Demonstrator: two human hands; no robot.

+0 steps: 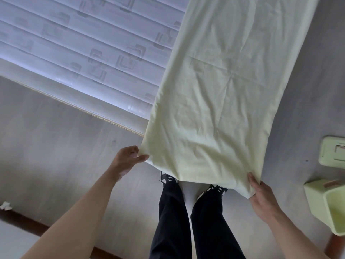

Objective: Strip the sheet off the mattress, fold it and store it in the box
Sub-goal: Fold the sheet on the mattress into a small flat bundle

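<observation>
Sheet [220,94]: pale yellow-green cloth folded into a long strip, lying partly on the mattress and partly over its right edge, with the near end lifted clear above the floor; creases cross its middle.
Left hand [128,158]: pinches the near left corner of the sheet between thumb and curled fingers, arm bare and reaching forward.
Right hand [261,193]: grips the near right corner of the sheet, fingers curled under the cloth and thumb on top.
Mattress [84,47]: white, quilted in long parallel channels with a faint square pattern, bare where the sheet does not cover it; it fills the upper left of the view.
Box [328,206]: light green, open at the top, at the right edge, near the right hand but apart from it; only part of it shows.
Lid [330,152]: light green, lying flat on the floor just beyond the box.
Legs [186,221]: dark trousers and black-and-white shoes, below the sheet's near edge.
Floor [56,137]: grey, wood-grained, with a small white scrap [5,205] at far left.
</observation>
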